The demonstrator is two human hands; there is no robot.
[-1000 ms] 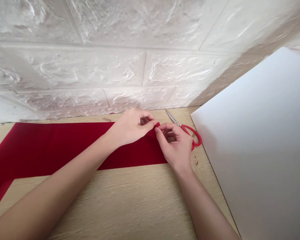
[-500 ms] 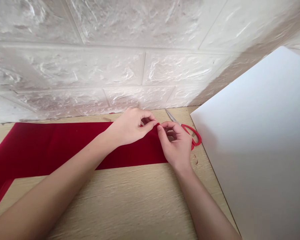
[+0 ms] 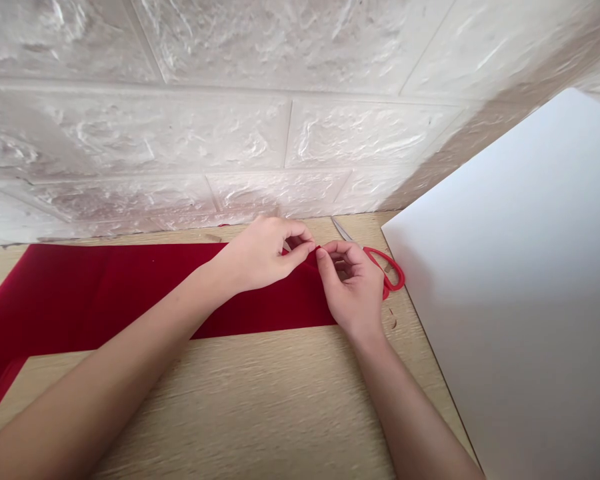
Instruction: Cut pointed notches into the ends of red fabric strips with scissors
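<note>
A long strip of dark red fabric (image 3: 145, 287) lies across the table and runs off at the left. At its right end, near the top corner, my right hand (image 3: 355, 287) pinches the cloth's edge between thumb and forefinger. Just left of it, my left hand (image 3: 260, 257) is closed in a pinch, thumb against forefinger, at the same edge. Both sets of fingertips almost meet. Whether anything small sits between the left fingertips besides the cloth cannot be made out. Red-handled scissors (image 3: 387, 270) lie behind my right hand, which partly covers them.
A pale textured brick-pattern wall (image 3: 190, 133) rises along the back of the light wooden table (image 3: 260, 407). On the right stands a large white panel (image 3: 525, 287). Small red scraps (image 3: 393, 322) lie beside the scissors, and another bit lies by the wall.
Both hands hold nearly the same pose at the fabric's corner. The fingertips have shifted very slightly; the view has moved a touch.
</note>
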